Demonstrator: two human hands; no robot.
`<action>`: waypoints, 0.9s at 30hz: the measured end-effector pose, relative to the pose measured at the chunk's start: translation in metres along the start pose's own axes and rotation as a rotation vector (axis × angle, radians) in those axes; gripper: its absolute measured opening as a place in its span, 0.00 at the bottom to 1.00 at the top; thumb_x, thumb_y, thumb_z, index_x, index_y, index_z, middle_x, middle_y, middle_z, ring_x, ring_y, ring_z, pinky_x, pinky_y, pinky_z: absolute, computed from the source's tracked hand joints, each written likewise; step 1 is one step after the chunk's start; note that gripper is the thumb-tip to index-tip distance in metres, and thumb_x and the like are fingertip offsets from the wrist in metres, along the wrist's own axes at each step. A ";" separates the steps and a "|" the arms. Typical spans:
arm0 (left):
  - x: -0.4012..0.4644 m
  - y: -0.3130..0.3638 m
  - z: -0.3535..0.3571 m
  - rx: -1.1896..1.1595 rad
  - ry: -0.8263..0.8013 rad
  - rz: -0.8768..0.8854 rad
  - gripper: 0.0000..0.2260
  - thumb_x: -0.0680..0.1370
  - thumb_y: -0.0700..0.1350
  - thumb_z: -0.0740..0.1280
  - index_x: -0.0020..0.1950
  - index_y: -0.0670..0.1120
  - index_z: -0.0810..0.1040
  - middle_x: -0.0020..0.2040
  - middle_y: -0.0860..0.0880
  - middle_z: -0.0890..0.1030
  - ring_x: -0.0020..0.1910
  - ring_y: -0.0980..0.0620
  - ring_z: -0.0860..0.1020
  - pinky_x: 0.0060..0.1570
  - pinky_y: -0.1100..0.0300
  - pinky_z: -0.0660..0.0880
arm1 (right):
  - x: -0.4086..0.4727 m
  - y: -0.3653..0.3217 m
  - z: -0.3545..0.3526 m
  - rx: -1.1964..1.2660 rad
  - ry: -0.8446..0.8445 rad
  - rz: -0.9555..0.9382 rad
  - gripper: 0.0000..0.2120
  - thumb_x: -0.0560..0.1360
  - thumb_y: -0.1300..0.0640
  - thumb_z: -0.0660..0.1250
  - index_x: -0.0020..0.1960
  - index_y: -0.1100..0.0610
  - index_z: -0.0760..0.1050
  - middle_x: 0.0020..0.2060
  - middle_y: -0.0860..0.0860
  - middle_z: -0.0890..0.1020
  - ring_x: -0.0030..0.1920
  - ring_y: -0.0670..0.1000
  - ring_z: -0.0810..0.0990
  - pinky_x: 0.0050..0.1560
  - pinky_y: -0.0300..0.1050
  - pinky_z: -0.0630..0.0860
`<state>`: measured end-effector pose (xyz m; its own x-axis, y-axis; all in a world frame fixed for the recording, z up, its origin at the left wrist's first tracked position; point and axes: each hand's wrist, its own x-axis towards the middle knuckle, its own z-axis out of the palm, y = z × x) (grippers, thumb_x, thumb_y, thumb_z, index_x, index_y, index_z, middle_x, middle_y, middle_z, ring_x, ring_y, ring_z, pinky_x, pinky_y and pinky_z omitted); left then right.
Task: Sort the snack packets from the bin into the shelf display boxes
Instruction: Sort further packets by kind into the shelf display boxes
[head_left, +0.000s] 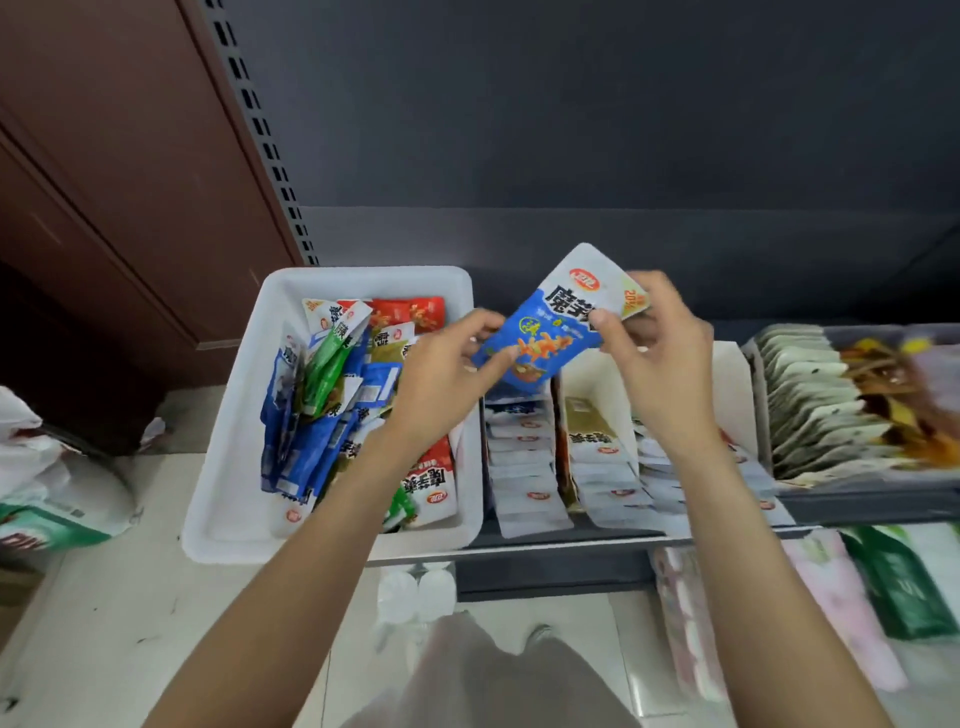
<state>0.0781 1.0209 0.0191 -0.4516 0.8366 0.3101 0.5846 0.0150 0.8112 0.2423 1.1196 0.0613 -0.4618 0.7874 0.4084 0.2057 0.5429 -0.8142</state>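
Holding up a blue and white snack packet (558, 325), the person has it in both hands above the shelf boxes. The left hand (447, 374) pinches the packet's lower blue end between thumb and fingers. The right hand (657, 351) pinches the upper white end, thumb on the front. Both arms reach forward from the bottom of the view, bare to the elbow, and the packet tilts up to the right.

Big dark Chinese letters sit on its white part, a small red oval logo is near the top, and a corner tag reads "20%". An orange picture is on the blue part.

Just below it stand the display boxes (597, 395), with rows of white packets (524, 467) inside, each with a little red logo. To the left, the white bin (234, 415) holds a jumble of blue, green and red packets (332, 405). On the right, a grey tray (857, 499) holds pale packets in a row.
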 end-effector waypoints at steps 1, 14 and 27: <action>0.006 -0.001 0.006 0.052 0.013 0.042 0.09 0.73 0.49 0.69 0.50 0.48 0.79 0.44 0.56 0.83 0.42 0.62 0.79 0.43 0.58 0.78 | 0.002 0.005 -0.003 -0.054 0.025 -0.034 0.06 0.76 0.57 0.67 0.52 0.51 0.72 0.42 0.45 0.82 0.41 0.45 0.83 0.38 0.44 0.79; 0.011 -0.038 0.031 0.504 -0.068 0.030 0.07 0.75 0.47 0.70 0.50 0.45 0.82 0.48 0.46 0.83 0.48 0.46 0.79 0.46 0.56 0.73 | -0.004 0.065 0.032 -0.364 -0.135 -0.226 0.03 0.77 0.61 0.65 0.50 0.57 0.76 0.38 0.50 0.83 0.35 0.51 0.81 0.33 0.45 0.76; -0.031 -0.059 0.024 0.629 -0.301 0.268 0.18 0.74 0.58 0.59 0.51 0.51 0.84 0.52 0.54 0.82 0.61 0.48 0.75 0.61 0.47 0.68 | -0.037 0.094 0.049 -0.742 -0.593 -0.402 0.18 0.77 0.55 0.52 0.57 0.53 0.78 0.51 0.48 0.83 0.49 0.49 0.81 0.53 0.46 0.61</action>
<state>0.0738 1.0070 -0.0503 -0.0879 0.9681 0.2348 0.9649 0.0242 0.2615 0.2368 1.1279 -0.0506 -0.9240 0.3468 0.1610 0.3303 0.9361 -0.1208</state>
